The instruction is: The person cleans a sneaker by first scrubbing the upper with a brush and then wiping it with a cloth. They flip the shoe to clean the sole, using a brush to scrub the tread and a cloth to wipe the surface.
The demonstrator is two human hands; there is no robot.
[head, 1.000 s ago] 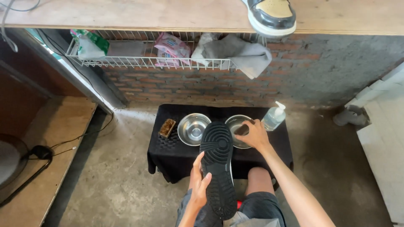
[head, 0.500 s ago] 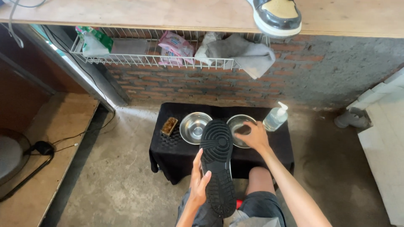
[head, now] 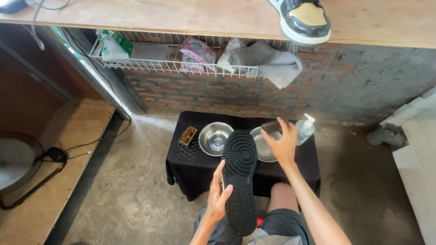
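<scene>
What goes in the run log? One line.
left hand: holds shoe, sole up | right hand: over right bowl | left bowl: beside brush

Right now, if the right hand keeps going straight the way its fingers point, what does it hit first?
The right hand already has its fingers at a small brownish object over the right-hand metal bowl. Beyond that, probably the brick wall; depth is unclear.

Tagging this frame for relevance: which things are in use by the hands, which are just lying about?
In use: shoe in left hand; right hand over right steel bowl; pump bottle.

Lying about: second shoe, wire rack, grey cloth, fan.
</scene>
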